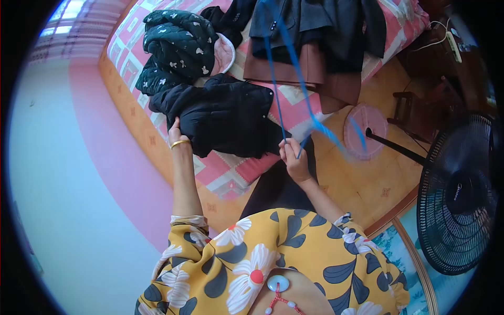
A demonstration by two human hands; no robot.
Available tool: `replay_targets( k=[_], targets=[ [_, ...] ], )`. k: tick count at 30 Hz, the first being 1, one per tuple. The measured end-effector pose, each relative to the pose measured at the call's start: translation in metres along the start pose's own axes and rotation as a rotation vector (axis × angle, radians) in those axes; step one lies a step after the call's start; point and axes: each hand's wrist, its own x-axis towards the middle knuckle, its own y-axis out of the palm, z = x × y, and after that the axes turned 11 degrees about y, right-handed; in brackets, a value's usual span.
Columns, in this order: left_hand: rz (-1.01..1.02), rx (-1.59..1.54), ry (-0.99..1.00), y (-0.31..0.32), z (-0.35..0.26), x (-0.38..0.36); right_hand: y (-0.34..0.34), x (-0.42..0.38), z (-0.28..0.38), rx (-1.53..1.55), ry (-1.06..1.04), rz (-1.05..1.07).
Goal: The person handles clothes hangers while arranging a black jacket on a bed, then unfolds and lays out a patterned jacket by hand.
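A black padded jacket (226,115) lies at the near edge of the bed. My left hand (177,133), with a gold bangle at the wrist, grips its left side; the fingers are partly hidden by the cloth. In front of the jacket's right end, my right hand (295,161) is closed on a blue wire clothes hanger (276,89). The hanger's thin lines reach up over the bed and off to the right, smeared by motion, so its full shape and whether there is more than one cannot be made out.
On the pink-and-white bed cover (223,173) lie a dark green padded coat (181,44) with white bows and a pile of dark grey and brown clothes (315,31). To the right stand a black fan (457,194) and a pink round stool (362,123). A wall (79,184) rises at left.
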Motion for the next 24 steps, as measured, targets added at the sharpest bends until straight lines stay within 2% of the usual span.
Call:
replay_targets(
  k=[1, 3, 4, 7, 9, 11, 13, 14, 15, 16, 17, 18, 19, 21, 22, 23, 24],
  targets=[
    [-0.048, 0.027, 0.026, 0.007, -0.003, -0.002, 0.002, 0.005, -0.016, 0.002, -0.009, -0.004],
    [-0.040, 0.012, 0.044, 0.007, 0.005, 0.014, 0.011, 0.030, -0.094, -0.353, -0.390, -0.166],
    [-0.020, 0.066, 0.070, -0.002, 0.015, 0.034, 0.001, 0.035, -0.146, -0.611, -0.038, -0.066],
    [-0.040, 0.119, 0.089, 0.002, 0.012, 0.052, 0.012, 0.011, -0.083, -0.486, -0.120, -0.120],
    [-0.109, 0.129, 0.033, -0.004, 0.011, 0.043, 0.023, -0.009, -0.001, -0.035, -0.004, 0.072],
    [-0.086, 0.128, 0.023, 0.000, 0.009, 0.045, 0.036, 0.001, -0.022, 0.024, -0.109, -0.076],
    [-0.098, 0.127, 0.018, 0.002, 0.010, 0.061, 0.034, 0.034, -0.129, -0.513, -0.032, -0.138],
    [-0.092, 0.181, 0.094, -0.001, 0.018, 0.070, 0.024, 0.039, -0.152, -0.627, 0.121, -0.005],
    [-0.087, 0.237, 0.173, -0.003, 0.026, 0.083, 0.028, 0.042, -0.135, -0.623, 0.114, -0.007],
    [0.006, 0.108, 0.119, -0.011, 0.029, 0.098, 0.031, 0.034, -0.094, -0.494, 0.025, 0.000],
    [-0.008, 0.135, 0.108, -0.017, 0.024, 0.088, 0.038, 0.012, -0.052, -0.358, -0.036, 0.006],
    [-0.076, 0.215, 0.111, -0.002, 0.014, 0.068, 0.041, 0.000, -0.007, -0.128, -0.009, 0.084],
    [-0.137, 0.277, 0.121, 0.019, 0.006, 0.054, 0.049, 0.002, 0.003, -0.135, -0.020, 0.085],
    [-0.177, 0.260, 0.092, 0.027, 0.001, 0.059, 0.066, -0.010, 0.008, -0.006, -0.201, -0.059],
    [-0.116, 0.200, 0.021, 0.018, 0.004, 0.083, 0.076, 0.007, -0.060, -0.346, -0.282, -0.098],
    [-0.049, 0.135, -0.048, 0.013, 0.011, 0.109, 0.076, 0.017, -0.106, -0.436, -0.180, -0.052],
    [0.003, 0.299, 0.056, 0.005, 0.024, 0.136, 0.070, 0.011, -0.127, -0.462, -0.095, 0.014]
  ],
)
